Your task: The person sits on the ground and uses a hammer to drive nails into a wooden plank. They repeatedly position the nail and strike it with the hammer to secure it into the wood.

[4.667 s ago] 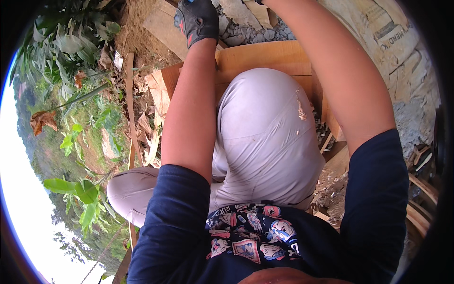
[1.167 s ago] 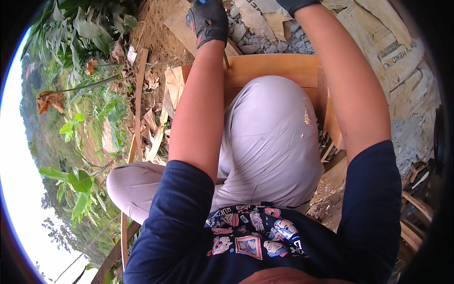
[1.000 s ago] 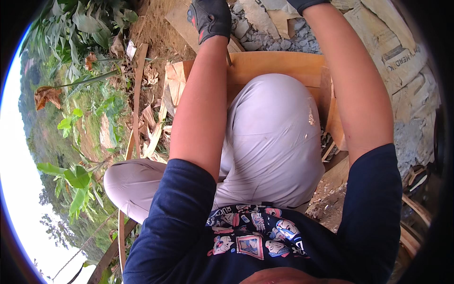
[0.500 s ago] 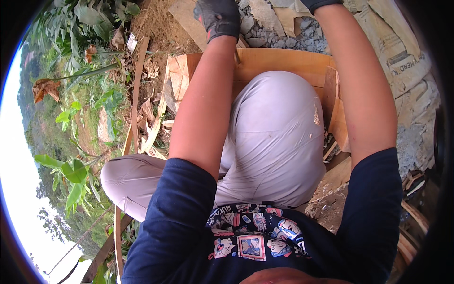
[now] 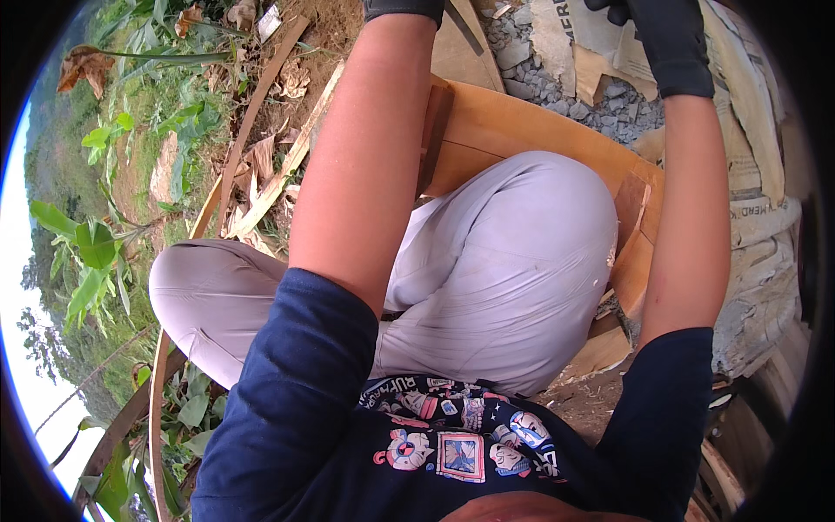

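Note:
My left hand, in a black glove [image 5: 404, 8], is at the top edge with only its cuff and wrist showing; its fingers are out of view. A thin dark bar [image 5: 465, 30] lies slanted beside it over a pale board [image 5: 452, 63]; whether the hand touches it I cannot tell. My right hand [image 5: 668, 42], also black-gloved, hovers above or touches torn printed paper at the upper right. Two of its fingertips point left, the rest cut off by the edge. Between my arms a varnished orange-brown wooden piece [image 5: 513, 113] stands against my bent knee.
Grey gravel [image 5: 613, 113] lies beyond the wood. Crumpled paper sacking [image 5: 748, 165] covers the right side. Wood strips [image 5: 291, 152] and dry leaves are on the ground at left, beside green plants [image 5: 91, 244] and a slope. Wood scraps [image 5: 600, 352] lie right of my knee.
The view has shifted and turned. My left glove has mostly passed out of the top edge, while more of my right glove shows. The wooden piece now appears tilted down to the right.

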A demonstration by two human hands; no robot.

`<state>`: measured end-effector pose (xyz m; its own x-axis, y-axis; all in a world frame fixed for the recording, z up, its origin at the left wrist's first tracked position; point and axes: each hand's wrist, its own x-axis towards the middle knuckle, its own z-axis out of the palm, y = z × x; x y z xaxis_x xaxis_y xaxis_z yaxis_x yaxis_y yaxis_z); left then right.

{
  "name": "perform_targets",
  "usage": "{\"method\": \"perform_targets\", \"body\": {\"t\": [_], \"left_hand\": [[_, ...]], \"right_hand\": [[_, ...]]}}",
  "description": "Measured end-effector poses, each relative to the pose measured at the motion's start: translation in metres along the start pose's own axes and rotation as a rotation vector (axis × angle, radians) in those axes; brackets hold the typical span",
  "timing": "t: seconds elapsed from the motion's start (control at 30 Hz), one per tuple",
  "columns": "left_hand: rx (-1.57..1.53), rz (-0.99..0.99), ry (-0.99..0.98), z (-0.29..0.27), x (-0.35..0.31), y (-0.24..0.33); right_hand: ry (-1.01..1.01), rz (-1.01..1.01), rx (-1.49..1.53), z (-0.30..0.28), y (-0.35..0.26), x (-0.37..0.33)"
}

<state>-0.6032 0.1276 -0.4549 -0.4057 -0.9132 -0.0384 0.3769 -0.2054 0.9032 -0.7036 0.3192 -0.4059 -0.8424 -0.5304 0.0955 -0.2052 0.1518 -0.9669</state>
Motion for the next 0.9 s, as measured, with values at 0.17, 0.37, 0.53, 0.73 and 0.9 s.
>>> {"method": "perform_targets", "body": {"t": [0.17,0.37,0.53,0.73,0.9], "left_hand": [[0.707,0.361,0.370,-0.012,0.011,0.008],[0.712,0.248,0.443,-0.017,0.017,0.001],[0.665,0.345,0.386,-0.013,0.016,0.000],[0.684,0.305,0.450,-0.015,0.016,-0.001],[0.587,0.290,0.471,-0.010,0.016,0.000]], "right_hand": [[-0.427,0.253,-0.421,0.002,-0.013,0.002],[-1.065,0.227,-0.413,0.017,0.012,-0.026],[-1.169,0.339,-0.295,0.026,0.003,-0.036],[-1.218,0.220,-0.208,0.038,0.017,-0.038],[-0.958,-0.376,-0.554,0.018,0.048,-0.006]]}}
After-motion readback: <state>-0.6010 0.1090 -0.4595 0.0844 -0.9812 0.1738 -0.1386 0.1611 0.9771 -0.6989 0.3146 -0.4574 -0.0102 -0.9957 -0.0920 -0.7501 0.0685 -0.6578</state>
